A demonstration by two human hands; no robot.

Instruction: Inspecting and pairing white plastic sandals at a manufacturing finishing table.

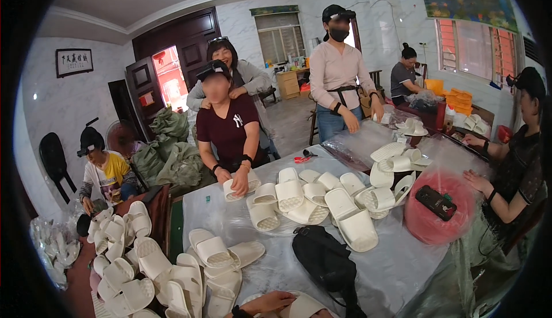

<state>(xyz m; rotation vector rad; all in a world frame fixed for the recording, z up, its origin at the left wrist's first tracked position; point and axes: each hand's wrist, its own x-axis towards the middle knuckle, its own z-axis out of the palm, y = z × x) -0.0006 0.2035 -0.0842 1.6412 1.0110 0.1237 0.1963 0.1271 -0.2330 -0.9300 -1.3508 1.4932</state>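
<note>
At the lower edge, my left hand (275, 302), with a black band at its wrist, reaches in toward the right. Its fingers are bent and close together on a cream slipper (305, 305), which the lower edge of the picture cuts off. My right hand does not show clearly anywhere. Left of my hand lie more cream slippers (223, 286), some stacked on each other. A black bag (325, 257) rests on the table just beyond the held slipper, to its right.
Plastic sheeting covers the table (201, 214). Slippers (290, 194) run across its middle, and more are heaped at left (123, 286). A phone (435, 203) lies on a pink bundle (422, 229) at right. Red scissors (303, 158) lie near the far edge. Several people work around.
</note>
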